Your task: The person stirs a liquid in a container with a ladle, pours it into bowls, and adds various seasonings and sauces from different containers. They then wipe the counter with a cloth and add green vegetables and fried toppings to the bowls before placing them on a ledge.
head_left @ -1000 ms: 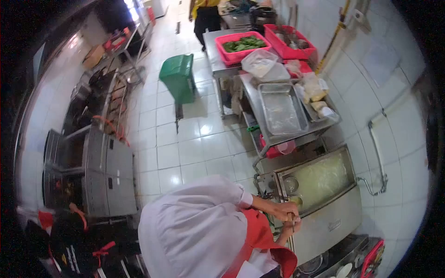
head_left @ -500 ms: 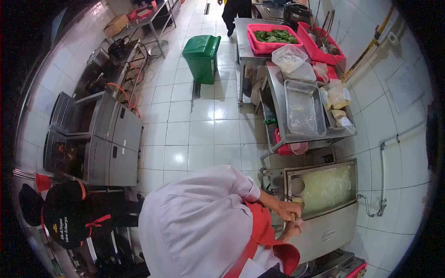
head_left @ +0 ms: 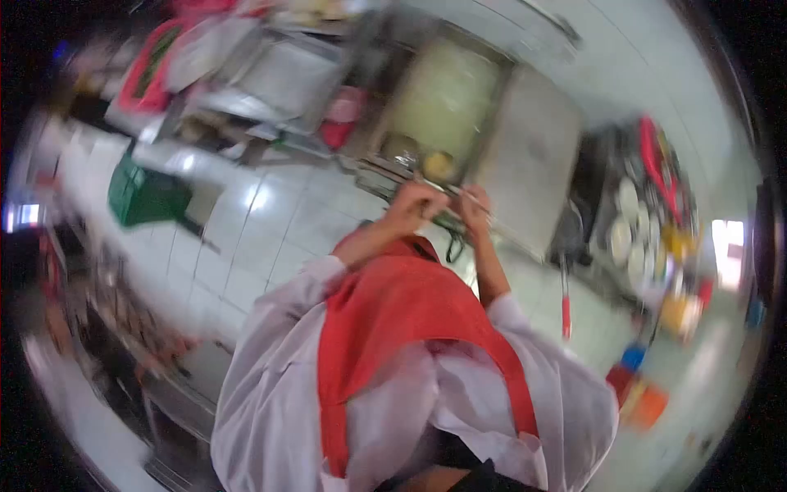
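Observation:
The whole view is blurred by motion. My left hand (head_left: 416,202) and my right hand (head_left: 475,205) are close together at the near rim of a steel basin (head_left: 484,123) filled with pale yellowish liquid. My right hand is closed on a thin pale utensil (head_left: 482,207) that slants toward the right. My left hand looks curled beside it, but its grip is too blurred to read. A small round yellow thing (head_left: 438,165) sits in the basin's near corner, just beyond my hands. My red apron (head_left: 393,312) and white sleeves fill the lower middle.
Flat steel top (head_left: 533,156) to the right of the basin, then a rack of white plates (head_left: 630,238) and a red-handled tool (head_left: 566,318). To the left are a steel tray (head_left: 279,78), a pink tub (head_left: 344,107), a red crate (head_left: 152,74) and a green bin (head_left: 147,197) on the tiled floor.
The view has swung round sharply and blurred; the basin now lies above my hands instead of to the right. My hands stay together at its rim.

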A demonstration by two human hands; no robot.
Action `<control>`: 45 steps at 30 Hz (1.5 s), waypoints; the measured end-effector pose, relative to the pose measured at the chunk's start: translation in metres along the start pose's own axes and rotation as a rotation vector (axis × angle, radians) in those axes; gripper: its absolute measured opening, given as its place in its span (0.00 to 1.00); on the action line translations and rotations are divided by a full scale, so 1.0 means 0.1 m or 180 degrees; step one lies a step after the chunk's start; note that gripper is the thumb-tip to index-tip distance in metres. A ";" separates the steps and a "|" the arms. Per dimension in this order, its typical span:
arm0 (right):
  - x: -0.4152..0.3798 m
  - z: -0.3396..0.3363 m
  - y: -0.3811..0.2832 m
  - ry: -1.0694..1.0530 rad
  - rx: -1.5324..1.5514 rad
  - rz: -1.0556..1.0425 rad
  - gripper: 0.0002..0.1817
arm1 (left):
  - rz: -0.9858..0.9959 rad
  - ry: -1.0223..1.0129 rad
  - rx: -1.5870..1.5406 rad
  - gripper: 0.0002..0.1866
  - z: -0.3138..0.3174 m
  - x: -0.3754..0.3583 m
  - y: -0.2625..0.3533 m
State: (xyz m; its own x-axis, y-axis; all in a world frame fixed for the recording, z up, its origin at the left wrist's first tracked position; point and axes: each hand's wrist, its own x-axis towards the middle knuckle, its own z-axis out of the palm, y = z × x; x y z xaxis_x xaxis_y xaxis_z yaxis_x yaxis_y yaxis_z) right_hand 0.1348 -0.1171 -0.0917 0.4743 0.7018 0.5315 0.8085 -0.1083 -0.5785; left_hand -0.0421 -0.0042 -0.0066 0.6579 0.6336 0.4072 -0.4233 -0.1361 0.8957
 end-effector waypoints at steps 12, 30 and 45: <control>0.10 -0.02 -0.41 0.0185 0.1120 0.2238 0.09 | -0.0110 -0.0847 0.0840 0.18 -0.05 0.27 0.33; 0.19 -0.20 -0.80 -0.0257 0.0466 0.0896 0.06 | 0.0094 -0.0832 0.0925 0.18 0.03 0.32 0.36; 0.19 -0.13 -0.66 0.0631 0.0843 0.1389 0.04 | -0.0312 -0.1144 0.1098 0.19 -0.05 0.27 0.40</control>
State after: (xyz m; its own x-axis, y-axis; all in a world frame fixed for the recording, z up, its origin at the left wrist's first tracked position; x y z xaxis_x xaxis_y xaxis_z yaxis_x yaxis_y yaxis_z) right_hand 0.0953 -0.1055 -0.0354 0.8234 0.4823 0.2990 0.4187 -0.1607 -0.8938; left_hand -0.0447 0.0115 0.0392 0.8827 0.3621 0.2995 -0.1582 -0.3712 0.9150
